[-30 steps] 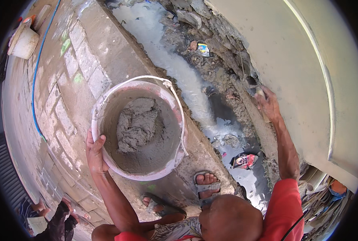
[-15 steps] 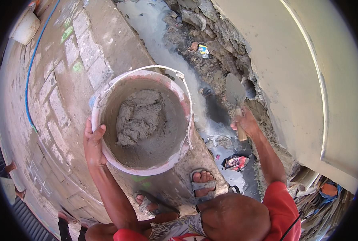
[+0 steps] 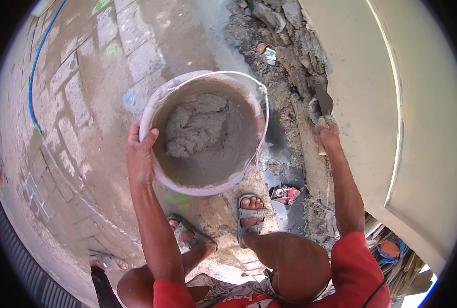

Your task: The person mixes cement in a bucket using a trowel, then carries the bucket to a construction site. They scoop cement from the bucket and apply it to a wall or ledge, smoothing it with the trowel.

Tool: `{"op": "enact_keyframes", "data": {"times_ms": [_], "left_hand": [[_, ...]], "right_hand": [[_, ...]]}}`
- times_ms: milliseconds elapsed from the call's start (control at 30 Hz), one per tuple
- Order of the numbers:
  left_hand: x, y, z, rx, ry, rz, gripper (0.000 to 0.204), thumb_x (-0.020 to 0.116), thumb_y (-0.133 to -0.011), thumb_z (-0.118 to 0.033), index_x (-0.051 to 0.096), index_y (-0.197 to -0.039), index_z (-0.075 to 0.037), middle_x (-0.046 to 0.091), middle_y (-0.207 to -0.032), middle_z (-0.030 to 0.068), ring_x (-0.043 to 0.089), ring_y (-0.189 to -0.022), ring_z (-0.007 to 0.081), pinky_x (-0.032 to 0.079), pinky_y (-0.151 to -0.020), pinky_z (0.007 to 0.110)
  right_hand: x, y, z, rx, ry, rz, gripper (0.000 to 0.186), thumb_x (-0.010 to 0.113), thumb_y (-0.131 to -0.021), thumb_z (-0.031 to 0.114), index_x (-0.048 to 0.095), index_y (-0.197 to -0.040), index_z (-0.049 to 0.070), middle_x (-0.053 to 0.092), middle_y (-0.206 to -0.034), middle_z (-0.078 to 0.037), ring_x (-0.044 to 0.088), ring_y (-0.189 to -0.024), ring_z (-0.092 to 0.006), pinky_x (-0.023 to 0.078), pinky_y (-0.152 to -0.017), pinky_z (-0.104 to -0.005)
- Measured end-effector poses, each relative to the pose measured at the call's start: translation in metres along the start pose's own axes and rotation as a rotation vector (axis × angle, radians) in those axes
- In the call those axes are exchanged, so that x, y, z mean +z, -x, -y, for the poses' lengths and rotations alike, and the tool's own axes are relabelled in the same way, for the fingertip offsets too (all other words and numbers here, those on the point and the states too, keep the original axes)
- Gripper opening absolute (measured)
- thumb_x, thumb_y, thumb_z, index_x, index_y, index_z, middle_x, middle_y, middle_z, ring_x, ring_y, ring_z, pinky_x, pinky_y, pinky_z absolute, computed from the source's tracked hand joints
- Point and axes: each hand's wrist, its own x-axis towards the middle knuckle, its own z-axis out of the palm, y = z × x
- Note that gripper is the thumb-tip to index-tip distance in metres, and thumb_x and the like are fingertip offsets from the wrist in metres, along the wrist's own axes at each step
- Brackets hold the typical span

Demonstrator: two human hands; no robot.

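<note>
Fingers of the left hand pinch the bucket of mortar by its rim beside the channel; that one-sided hold could let it tip. The right hand's fingers wrap the trowel near the wall; a snag could jar it loose.

A blue hose curves over worn paving at upper left. The paving bears a pale green paint spot, a light blue patch and thin white lines. Grey water lies in the ditch along its right side. A small blue-and-yellow packet rests on dirt there, just beside a reddish stone; nearer, a crumpled red-and-black packet lies in the wet. At lower right are heaped sticks and a blue bag around something orange. A bystander's dark-clothed leg shows at lower left.
</note>
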Motion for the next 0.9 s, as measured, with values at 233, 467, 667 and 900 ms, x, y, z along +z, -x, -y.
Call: {"op": "enact_keyframes", "data": {"times_ms": [233,467,667,900], "left_hand": [[0.026,0.075,0.02,-0.446,0.159,-0.399,0.045,0.067,-0.086,-0.016,0.049,-0.123,0.001,0.06,-0.11,0.0117,0.056,-0.101,0.0216,0.046,-0.088,0.036],[0.111,0.132,0.037,-0.629,0.986,-0.48,0.037,0.055,-0.093,-0.008,0.042,-0.127,0.0,0.051,-0.125,0.0159,0.054,-0.114,0.0345,0.046,-0.098,0.054],[0.105,0.115,0.04,-0.813,0.82,-0.625,0.033,0.058,-0.084,-0.001,0.049,-0.115,0.002,0.056,-0.114,0.0141,0.058,-0.104,0.0308,0.051,-0.089,0.049],[0.05,0.1,-0.02,-0.851,0.563,-0.572,0.027,0.058,-0.077,0.006,0.053,-0.103,0.005,0.057,-0.1,0.0149,0.063,-0.088,0.0327,0.059,-0.072,0.048]], "right_hand": [[-0.091,0.155,0.066,0.217,0.022,0.259,0.028,0.049,-0.083,0.004,0.049,-0.11,0.003,0.048,-0.062,-0.003,0.049,-0.042,-0.0149,0.042,-0.034,-0.0288],[-0.217,0.292,0.098,0.292,0.157,0.505,0.05,0.054,-0.077,0.0,0.045,-0.126,-0.001,0.053,-0.07,-0.006,0.052,-0.043,-0.0148,0.044,-0.036,-0.0274],[-0.216,0.327,0.146,0.326,0.235,0.556,0.029,0.055,-0.08,0.003,0.051,-0.109,0.0,0.054,-0.068,-0.006,0.054,-0.045,-0.0144,0.046,-0.039,-0.0283],[-0.163,0.34,0.247,0.191,0.069,0.713,0.04,0.06,-0.083,0.008,0.05,-0.12,-0.002,0.057,-0.076,-0.004,0.055,-0.054,-0.0102,0.047,-0.047,-0.0257]]}}
